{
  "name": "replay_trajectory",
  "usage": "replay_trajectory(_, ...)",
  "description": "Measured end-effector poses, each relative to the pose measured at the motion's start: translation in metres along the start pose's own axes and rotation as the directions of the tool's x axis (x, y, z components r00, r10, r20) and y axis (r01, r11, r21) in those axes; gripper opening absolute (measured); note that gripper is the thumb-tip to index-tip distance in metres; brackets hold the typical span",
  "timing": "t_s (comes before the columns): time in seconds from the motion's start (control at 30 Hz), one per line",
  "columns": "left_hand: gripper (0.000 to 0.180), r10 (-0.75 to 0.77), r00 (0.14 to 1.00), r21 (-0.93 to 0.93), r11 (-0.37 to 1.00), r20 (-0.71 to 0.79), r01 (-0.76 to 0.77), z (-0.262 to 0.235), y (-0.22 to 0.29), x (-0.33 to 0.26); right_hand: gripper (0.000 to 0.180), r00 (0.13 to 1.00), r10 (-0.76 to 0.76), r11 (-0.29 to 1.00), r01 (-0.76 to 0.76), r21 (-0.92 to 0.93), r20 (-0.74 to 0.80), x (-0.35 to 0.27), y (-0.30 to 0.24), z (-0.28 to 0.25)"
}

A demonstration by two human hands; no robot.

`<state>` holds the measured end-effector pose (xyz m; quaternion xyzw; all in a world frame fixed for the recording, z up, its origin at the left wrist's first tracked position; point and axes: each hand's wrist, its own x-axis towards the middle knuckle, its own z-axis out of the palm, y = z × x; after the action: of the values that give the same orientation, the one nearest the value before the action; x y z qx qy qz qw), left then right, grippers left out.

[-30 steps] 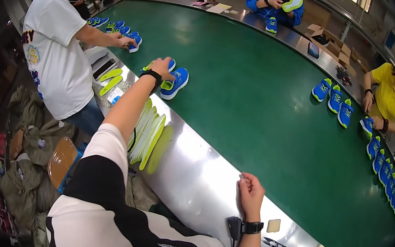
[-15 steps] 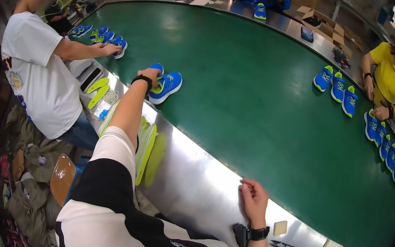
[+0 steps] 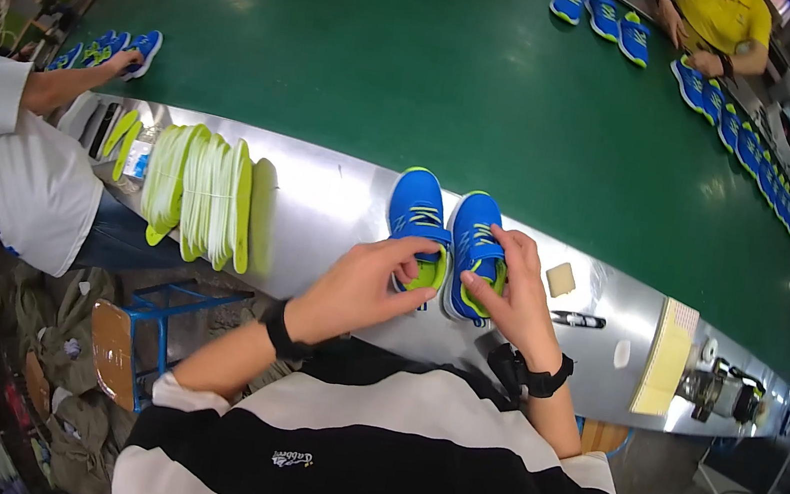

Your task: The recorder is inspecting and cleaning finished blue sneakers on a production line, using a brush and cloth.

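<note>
Two blue sneakers with lime-green linings stand side by side on the metal table edge in front of me, toes pointing away. On the left sneaker (image 3: 419, 200), my left hand (image 3: 359, 285) has its fingers at the strap and opening and its thumb near the heel. My right hand (image 3: 521, 300) grips the right sneaker (image 3: 475, 220), with fingers along the outer side and the thumb at the collar. The insides of both shoes are partly covered by my hands.
Bundled lime insoles (image 3: 210, 196) lie to the left. Right of me are thread snips (image 3: 577, 319), a beige block (image 3: 560, 278), a yellow pad (image 3: 666, 358) and a small machine (image 3: 730, 395). Co-workers handle sneakers left and far right, along the green belt (image 3: 341, 57).
The pair of sneakers has come from the belt at the left to the metal edge before me. My right hand, empty before, now holds one sneaker. My view has turned.
</note>
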<state>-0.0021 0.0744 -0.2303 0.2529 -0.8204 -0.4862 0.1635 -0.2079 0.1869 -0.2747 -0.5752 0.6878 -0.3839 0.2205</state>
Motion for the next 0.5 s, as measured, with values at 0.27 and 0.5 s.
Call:
replay_trajectory(0.27,0.058,-0.222,0.856,-0.062,0.974,-0.467,0.219,0.057,-0.060,-0.030,0.058,0.920,0.387,0.873,-0.388,0.294,0.064,-0.034,0.008,0.014)
replay_trajectory(0.5,0.050,-0.367,0.920,-0.754,0.640,-0.136,0.144,0.045,-0.074,-0.023,0.041,0.887,0.416,0.403,-0.379,0.833,0.202,-0.037,0.024,0.016)
